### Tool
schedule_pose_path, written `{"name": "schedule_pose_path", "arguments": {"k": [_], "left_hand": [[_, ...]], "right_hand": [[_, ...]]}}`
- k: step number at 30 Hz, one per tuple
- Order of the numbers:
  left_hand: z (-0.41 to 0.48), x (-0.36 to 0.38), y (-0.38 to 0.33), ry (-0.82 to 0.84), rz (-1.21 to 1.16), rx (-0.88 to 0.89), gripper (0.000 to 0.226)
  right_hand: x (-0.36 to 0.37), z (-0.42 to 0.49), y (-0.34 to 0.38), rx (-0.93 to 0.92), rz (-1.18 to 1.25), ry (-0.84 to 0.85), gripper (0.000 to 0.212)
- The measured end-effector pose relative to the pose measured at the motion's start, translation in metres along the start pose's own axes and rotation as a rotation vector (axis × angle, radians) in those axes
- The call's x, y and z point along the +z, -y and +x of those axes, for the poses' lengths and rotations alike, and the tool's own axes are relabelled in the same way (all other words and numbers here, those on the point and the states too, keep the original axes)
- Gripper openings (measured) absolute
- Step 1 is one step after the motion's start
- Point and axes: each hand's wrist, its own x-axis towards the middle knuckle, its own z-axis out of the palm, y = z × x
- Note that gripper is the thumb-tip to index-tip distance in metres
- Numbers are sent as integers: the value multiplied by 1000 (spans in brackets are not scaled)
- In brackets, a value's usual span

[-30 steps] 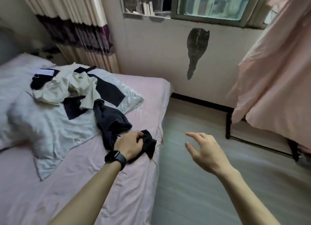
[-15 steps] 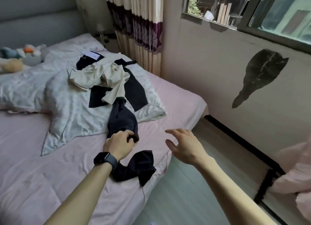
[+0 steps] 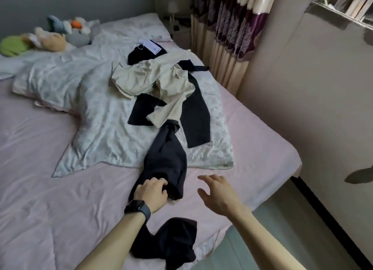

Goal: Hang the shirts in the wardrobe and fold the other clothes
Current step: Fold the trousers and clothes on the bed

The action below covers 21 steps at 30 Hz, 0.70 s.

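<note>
On the far left of the bed (image 3: 40,189), a cluster of soft toys (image 3: 50,35) lies against the headboard. A pale patterned quilt (image 3: 90,100) spreads from there across the pink sheet. The left forearm reaches in from the near edge and angles up and to the right, with a dark watch (image 3: 138,209) strapped on the wrist. The left hand (image 3: 151,192) sits knuckles up on the sheet. Its fingers are curled down into the near end of a long dark garment (image 3: 167,158), gripping a bunch of its cloth, and a ring shows on one finger. That garment runs away from the hand over the quilt's near edge, and its far end is tucked under a crumpled beige shirt (image 3: 155,79) on the middle of the quilt. Flat black clothing (image 3: 195,116) lies under the shirt and to its right, with a white tag at its far end. Under the left forearm, at the bed's near edge, lies a second dark heap of cloth (image 3: 173,243). Whether it joins the gripped garment cannot be told. The right hand (image 3: 218,193) is just right of the gripped end, above the bare sheet and apart from the cloth. It holds nothing, with its palm turned down and left, fingers spread and loosely bent, and thumb out toward the left hand. Its forearm comes in from the near right over the floor (image 3: 262,239). A striped curtain (image 3: 228,27) hangs at the far right beside a plain wall.
</note>
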Motion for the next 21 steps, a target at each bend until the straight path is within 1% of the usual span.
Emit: {"name": "schedule_pose_path", "arguments": {"k": [4, 7, 10, 12, 13, 14, 15, 16, 17, 18, 19, 20, 21], "left_hand": [[43, 42, 29, 78, -1, -118, 38], [68, 85, 51, 146, 4, -202, 39], [93, 130, 70, 177, -5, -320, 61], [101, 150, 77, 165, 9, -382, 77], [103, 156, 79, 165, 31, -409, 83], [105, 166, 83, 162, 45, -440, 86], [109, 169, 85, 114, 55, -451, 89], [111, 177, 91, 81, 55, -453, 91], [112, 175, 94, 70, 94, -439, 90], [109, 174, 100, 59, 119, -425, 83], [105, 170, 106, 64, 135, -436, 75], [99, 163, 114, 63, 163, -459, 67], [89, 153, 120, 83, 180, -481, 61]], "right_hand": [[50, 71, -11, -53, -47, 140, 56], [95, 119, -15, -163, -133, 239, 65], [150, 167, -22, -308, -276, 308, 86], [178, 186, -28, -373, -397, 328, 103], [185, 193, -30, -384, -424, 300, 112], [199, 202, -33, -386, -410, 261, 116], [205, 209, -35, -391, -408, 225, 110], [217, 217, -37, -420, -396, 172, 93], [217, 222, -37, -441, -372, 124, 72], [215, 227, -35, -463, -316, 78, 50], [207, 230, -30, -456, -221, 34, 30], [197, 232, -27, -421, -87, -34, 16], [177, 233, -20, -344, 58, -18, 15]]}}
